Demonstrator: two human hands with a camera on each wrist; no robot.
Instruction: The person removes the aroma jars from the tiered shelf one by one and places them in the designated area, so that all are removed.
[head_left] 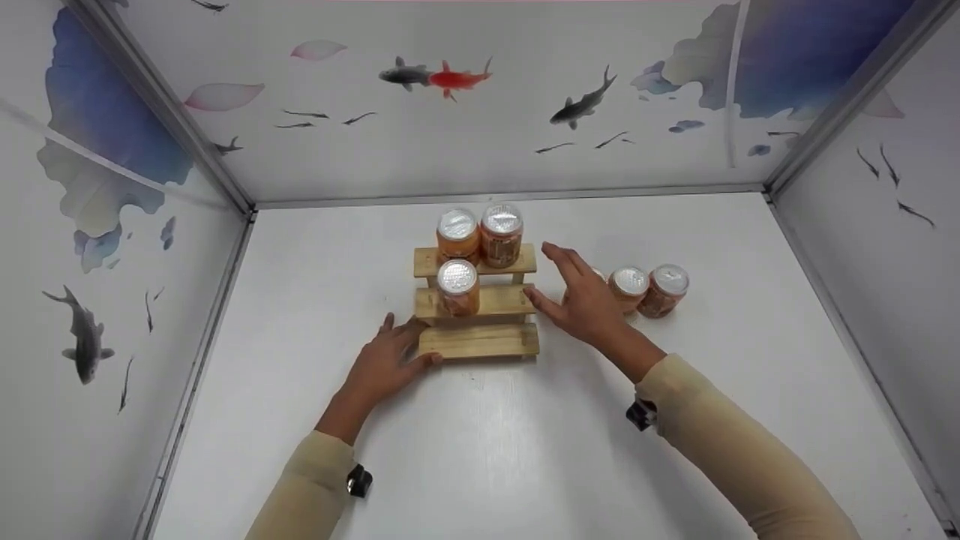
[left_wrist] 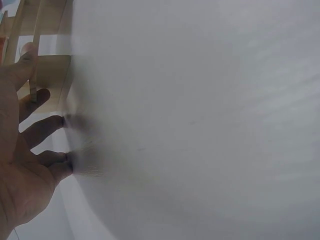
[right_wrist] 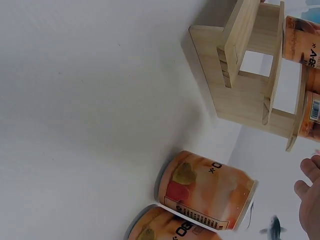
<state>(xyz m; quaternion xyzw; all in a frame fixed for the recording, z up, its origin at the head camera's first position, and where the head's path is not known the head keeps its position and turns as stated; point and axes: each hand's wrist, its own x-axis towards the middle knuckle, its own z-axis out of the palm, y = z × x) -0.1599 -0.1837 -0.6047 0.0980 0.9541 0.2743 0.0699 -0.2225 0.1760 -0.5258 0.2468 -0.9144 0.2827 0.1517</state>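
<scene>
A wooden three-step shelf (head_left: 480, 309) stands mid-table. Two orange cans with foil tops (head_left: 457, 234) (head_left: 501, 234) are on its top step and one (head_left: 457, 286) on the middle step. My left hand (head_left: 409, 343) lies flat on the table against the shelf's lower left corner, thumb on the bottom step; the left wrist view shows its spread fingers (left_wrist: 42, 127) beside the shelf (left_wrist: 50, 67). My right hand (head_left: 570, 289) hovers with fingers spread and holds nothing, between the shelf and the loose cans (head_left: 628, 287) (head_left: 664, 289). The right wrist view shows two of those cans (right_wrist: 210, 192) (right_wrist: 165, 227).
The white table (head_left: 480, 450) is boxed in by walls with fish pictures at the left (head_left: 90, 300), back (head_left: 480, 112) and right (head_left: 885, 247). A third loose can seems partly hidden behind my right hand. Bare tabletop lies in front of the shelf.
</scene>
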